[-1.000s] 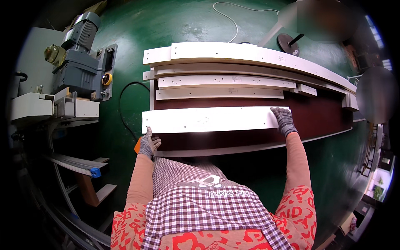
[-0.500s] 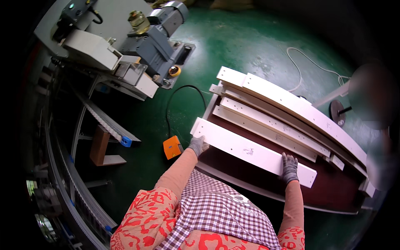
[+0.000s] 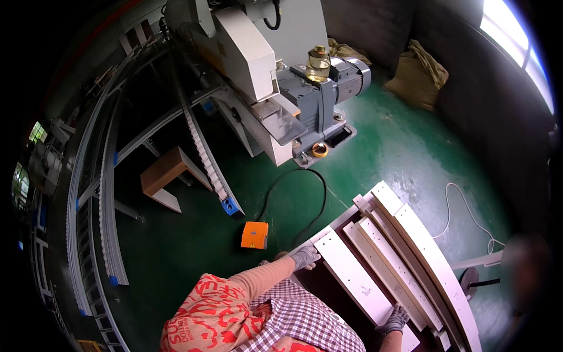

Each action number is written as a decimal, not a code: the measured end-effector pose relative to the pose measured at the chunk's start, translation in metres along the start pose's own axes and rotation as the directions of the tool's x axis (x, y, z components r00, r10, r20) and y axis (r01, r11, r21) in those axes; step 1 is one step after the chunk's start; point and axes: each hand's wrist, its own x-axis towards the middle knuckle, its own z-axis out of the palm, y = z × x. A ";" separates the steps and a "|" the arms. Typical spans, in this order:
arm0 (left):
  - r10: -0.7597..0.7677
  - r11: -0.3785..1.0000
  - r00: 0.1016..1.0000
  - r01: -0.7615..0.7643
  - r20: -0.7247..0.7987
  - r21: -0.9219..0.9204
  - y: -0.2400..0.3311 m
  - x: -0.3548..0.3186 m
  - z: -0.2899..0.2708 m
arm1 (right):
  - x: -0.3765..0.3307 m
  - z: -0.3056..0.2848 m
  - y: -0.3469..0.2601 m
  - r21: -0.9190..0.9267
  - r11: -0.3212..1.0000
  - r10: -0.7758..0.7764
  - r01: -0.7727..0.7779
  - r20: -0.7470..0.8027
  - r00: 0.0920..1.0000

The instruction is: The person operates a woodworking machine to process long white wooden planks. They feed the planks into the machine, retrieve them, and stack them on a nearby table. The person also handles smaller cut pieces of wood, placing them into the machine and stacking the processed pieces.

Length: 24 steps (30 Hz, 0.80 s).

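Observation:
A long white board with small holes and a printed mark lies slantwise over a dark red tabletop. My left hand, in a grey glove, is closed at the board's far left end, on its near edge. Farther down the same board, my gloved right hand has its fingers over the top face and grips the near edge. Beyond it lie several narrower white boards and a stack of long white boards.
An orange foot-pedal box with a black cable sits on the green floor. Ahead stands a grey machine with a motor. Roller rails run along the left, near a brown and white piece. A sack leans by the wall.
My view has swung left, so the table appears lower and more to the right. The board held by both hands is now closer to the neighbouring boards.

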 end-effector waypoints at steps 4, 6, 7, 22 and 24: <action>0.413 0.852 0.906 -0.347 -0.096 0.391 0.018 -0.055 -0.043 | -0.018 -0.075 -0.070 0.262 0.964 -0.010 0.044 -0.131 0.991; 0.613 0.788 0.749 -0.558 -0.253 0.259 0.020 -0.056 -0.075 | -0.011 -0.085 -0.102 0.310 0.940 -0.072 0.142 -0.227 0.971; 0.701 0.712 0.641 -0.655 -0.313 0.253 0.025 -0.060 -0.088 | -0.005 -0.091 -0.119 0.312 0.931 -0.113 0.192 -0.254 0.961; 0.950 0.230 -0.149 -0.260 -0.274 0.938 0.099 -0.169 -0.237 | 0.003 -0.331 -0.394 0.083 0.714 -0.520 0.695 -0.602 0.606; 0.953 0.231 -0.132 -0.270 -0.273 0.935 0.101 -0.169 -0.238 | 0.006 -0.345 -0.412 0.069 0.698 -0.533 0.712 -0.614 0.582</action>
